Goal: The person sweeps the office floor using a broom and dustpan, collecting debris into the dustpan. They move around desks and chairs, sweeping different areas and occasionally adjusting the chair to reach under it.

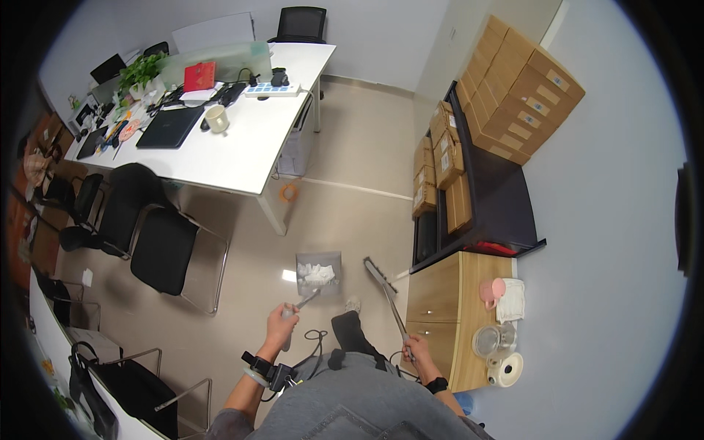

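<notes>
My left hand grips the grey handle of a long-handled dustpan, whose pan lies ahead of my feet. Crumpled white paper or tissue sits inside the pan. In my right hand is the handle of a broom, its grey head and dark bristles angled to the right of the dustpan, apart from it. A shoe shows between the two tools. Both wrists carry black bands, and a small device is strapped at the left one.
A white desk holds a black laptop and a mug. Black chairs stand left. At right are a dark shelf with cardboard boxes and a wooden cabinet. An orange ring lies on the floor.
</notes>
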A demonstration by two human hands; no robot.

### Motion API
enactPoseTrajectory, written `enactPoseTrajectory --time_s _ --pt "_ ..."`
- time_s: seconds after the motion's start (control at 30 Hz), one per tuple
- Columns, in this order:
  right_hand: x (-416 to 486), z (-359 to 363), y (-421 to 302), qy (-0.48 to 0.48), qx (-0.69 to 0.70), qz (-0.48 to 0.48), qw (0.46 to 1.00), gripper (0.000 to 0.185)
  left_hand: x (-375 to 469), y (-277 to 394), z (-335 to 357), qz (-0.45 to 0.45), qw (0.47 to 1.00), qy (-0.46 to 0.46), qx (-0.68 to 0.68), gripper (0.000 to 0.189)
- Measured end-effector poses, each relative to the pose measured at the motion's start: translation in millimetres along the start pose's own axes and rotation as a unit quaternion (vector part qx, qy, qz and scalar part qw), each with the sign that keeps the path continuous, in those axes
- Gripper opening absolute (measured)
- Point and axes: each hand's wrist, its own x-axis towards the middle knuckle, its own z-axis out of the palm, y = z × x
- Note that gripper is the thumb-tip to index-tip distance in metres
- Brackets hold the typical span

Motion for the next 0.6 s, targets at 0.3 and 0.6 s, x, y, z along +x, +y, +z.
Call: enactPoseTrajectory --time_s 0.3,0.6 --pt "85.9 19.7 -154.0 -0.023 -0.047 0.008 0.999 0.047 114.2 83.1 63.9 0.020 1.000 0.018 0.009 0.013" --pt "160.1 68.0 -270.5 -0.001 -0.111 -0.039 0.993 0.051 236.1 143.0 93.6 0.025 1.000 -0.002 0.017 0.013"
